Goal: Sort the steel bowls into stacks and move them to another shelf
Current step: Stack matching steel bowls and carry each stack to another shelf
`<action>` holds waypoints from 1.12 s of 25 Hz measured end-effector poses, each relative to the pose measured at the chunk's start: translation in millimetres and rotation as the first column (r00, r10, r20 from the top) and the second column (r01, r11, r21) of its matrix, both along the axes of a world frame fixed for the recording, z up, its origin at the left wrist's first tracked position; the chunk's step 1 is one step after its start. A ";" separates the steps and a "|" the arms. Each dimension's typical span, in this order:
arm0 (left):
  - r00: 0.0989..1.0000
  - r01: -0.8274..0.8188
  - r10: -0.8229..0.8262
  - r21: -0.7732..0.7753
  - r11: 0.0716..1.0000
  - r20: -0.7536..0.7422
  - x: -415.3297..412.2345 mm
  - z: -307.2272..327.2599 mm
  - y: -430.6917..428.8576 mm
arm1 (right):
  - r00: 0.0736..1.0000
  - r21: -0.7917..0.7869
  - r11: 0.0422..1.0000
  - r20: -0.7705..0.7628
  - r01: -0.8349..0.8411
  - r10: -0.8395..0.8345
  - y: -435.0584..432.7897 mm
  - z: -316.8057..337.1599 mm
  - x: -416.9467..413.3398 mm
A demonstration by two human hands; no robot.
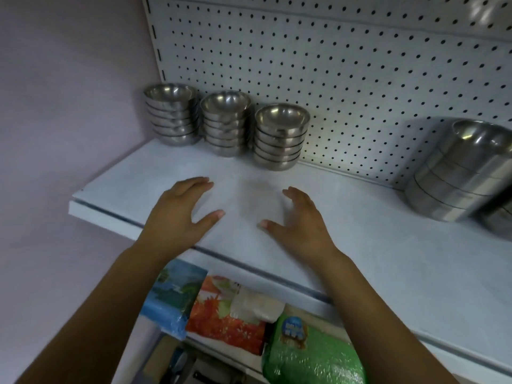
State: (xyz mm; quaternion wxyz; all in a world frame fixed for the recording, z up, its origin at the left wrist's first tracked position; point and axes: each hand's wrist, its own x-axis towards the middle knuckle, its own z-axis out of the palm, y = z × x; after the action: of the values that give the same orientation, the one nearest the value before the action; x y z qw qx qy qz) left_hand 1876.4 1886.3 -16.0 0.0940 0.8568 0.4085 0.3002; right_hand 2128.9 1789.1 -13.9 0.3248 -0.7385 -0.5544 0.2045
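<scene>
Status: sorting looks mostly done. Three stacks of small steel bowls sit in a row at the back of the white shelf (360,245), upper left of the frame, against the pegboard (360,79).

Counts, as best I can read the rims:
- left stack (173,115): about six
- middle stack (225,123): about six
- right stack (281,137): six
- The stacks stand just beside each other, upright. No loose small bowls in view.

A stack of larger bowls (457,173) sits at the right edge of the frame, four or five high and tilted by the lens. Something steel shows behind it, but it's cropped, so no count.

Left hand (177,214) and right hand (299,220) are both over the front of the shelf at frame centre. Fingers are spread and neither hand holds anything. Neither touches a stack.

Whether this is the source or the target shelf I can't tell. If it's the source, the whole move is left. If it's the target, the small bowls are finished.

On the lower shelf there are three packets: blue (171,297), orange (224,314) and green (310,353).
</scene>
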 end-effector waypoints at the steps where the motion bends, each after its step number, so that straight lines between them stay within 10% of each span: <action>1: 0.999 -0.031 0.032 -0.022 0.999 0.020 -13.8 -7.1 -16.6 | 0.999 0.024 0.999 0.016 -0.034 0.034 -10.3 -0.1 -13.2; 13: 0.766 -0.613 0.615 -0.078 0.787 0.185 -258.9 -30.4 -233.4 | 0.798 0.152 0.800 -0.095 -0.580 0.596 -69.5 -9.5 -261.4; 28: -0.203 -0.951 0.979 -0.242 -0.193 0.017 -416.3 -32.2 -689.5 | -0.150 0.053 -0.144 -0.141 -0.988 0.979 -332.7 -33.7 -615.1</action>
State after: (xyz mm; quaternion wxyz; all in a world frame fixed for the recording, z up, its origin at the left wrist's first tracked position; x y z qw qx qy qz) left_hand 1460.2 1196.9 -48.2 -0.0709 0.1865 0.9271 0.3173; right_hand 1513.8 1456.3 -47.6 0.0670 -0.0602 -0.8898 0.4474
